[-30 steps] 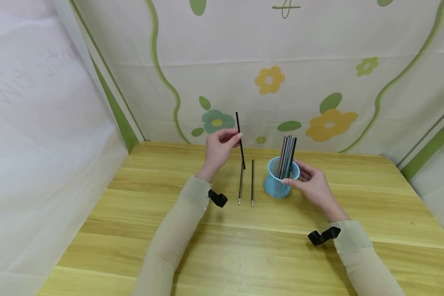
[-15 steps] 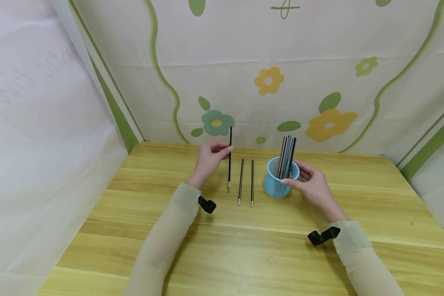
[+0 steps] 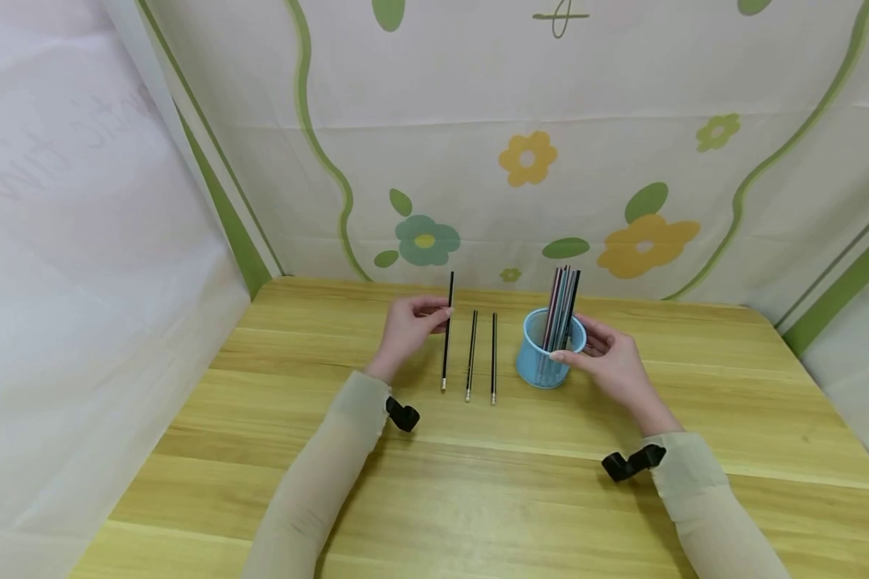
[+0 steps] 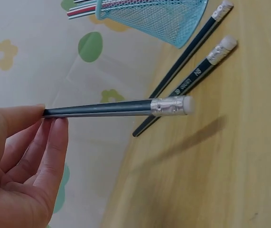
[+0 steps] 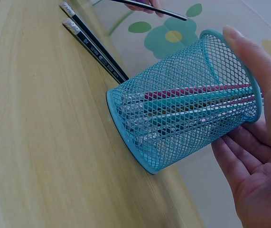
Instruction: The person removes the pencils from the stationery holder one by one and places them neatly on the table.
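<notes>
My left hand (image 3: pixel 405 328) pinches a black pencil (image 3: pixel 446 350) between thumb and fingertips, its silver ferrule and white eraser pointing toward me. In the left wrist view a shadow lies on the table beneath that pencil (image 4: pixel 107 108). To its right, two more black pencils, a nearer-left one (image 3: pixel 471 354) and a right one (image 3: pixel 494 358), lie side by side, erasers toward me. My right hand (image 3: pixel 611 358) holds the blue mesh pencil cup (image 3: pixel 532 362), thumb at the rim and fingers behind its side. Several pencils (image 5: pixel 192 102) in different colours lean inside, eraser ends down.
The wooden table (image 3: pixel 463 498) runs back to a white cloth backdrop (image 3: pixel 434 96) printed with flowers and leaves. Another cloth (image 3: pixel 80 281) hangs at the left side. Black wrist-camera mounts sit on both sleeves, the left one (image 3: pixel 403 415) close over the table.
My left hand has moved left and down with the pencil, from over the lying pencils to beside them, lowering it toward the table. My right hand and the cup have stayed put.
</notes>
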Motion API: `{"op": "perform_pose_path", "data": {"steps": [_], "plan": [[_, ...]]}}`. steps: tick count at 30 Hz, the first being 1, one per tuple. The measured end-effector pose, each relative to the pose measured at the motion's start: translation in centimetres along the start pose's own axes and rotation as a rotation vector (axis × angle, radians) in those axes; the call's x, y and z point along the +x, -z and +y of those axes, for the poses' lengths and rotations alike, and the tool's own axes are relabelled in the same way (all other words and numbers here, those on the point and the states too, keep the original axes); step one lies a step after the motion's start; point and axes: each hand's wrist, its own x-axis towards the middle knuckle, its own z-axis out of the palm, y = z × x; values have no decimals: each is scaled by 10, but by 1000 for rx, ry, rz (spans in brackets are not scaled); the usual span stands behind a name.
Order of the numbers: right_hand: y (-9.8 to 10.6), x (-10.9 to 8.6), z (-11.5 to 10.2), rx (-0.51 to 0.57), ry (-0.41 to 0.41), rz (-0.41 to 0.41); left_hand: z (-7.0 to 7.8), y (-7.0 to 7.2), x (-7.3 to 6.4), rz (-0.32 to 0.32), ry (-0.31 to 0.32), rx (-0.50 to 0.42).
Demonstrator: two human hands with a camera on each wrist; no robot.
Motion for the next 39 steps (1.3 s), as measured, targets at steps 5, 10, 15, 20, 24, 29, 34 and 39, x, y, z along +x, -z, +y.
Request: {"op": "perform_pose_path", "data": {"steps": [5, 10, 15, 20, 24, 29, 34, 39], "plan": [[0, 0, -1, 0, 1, 2, -8, -3, 1, -28, 58, -45], [0, 0, -1, 2, 5, 0, -14, -5, 3, -66, 116, -37], [0, 0, -1, 7, 10, 0, -18, -6, 8, -61, 170, -16], [0, 1, -1, 4, 11, 2, -22, -8, 14, -33, 218, 1], [-1, 0, -1, 0, 11, 4, -27, -10, 18, -22, 241, 3], [-1, 0, -1, 6, 6, 1, -35, -13, 20, -2, 235, 43], [-1, 0, -2, 10, 4, -3, -39, -16, 19, 8, 225, 85], [0, 0, -1, 1, -7, -2, -37, -19, 18, 9, 231, 118]]}}
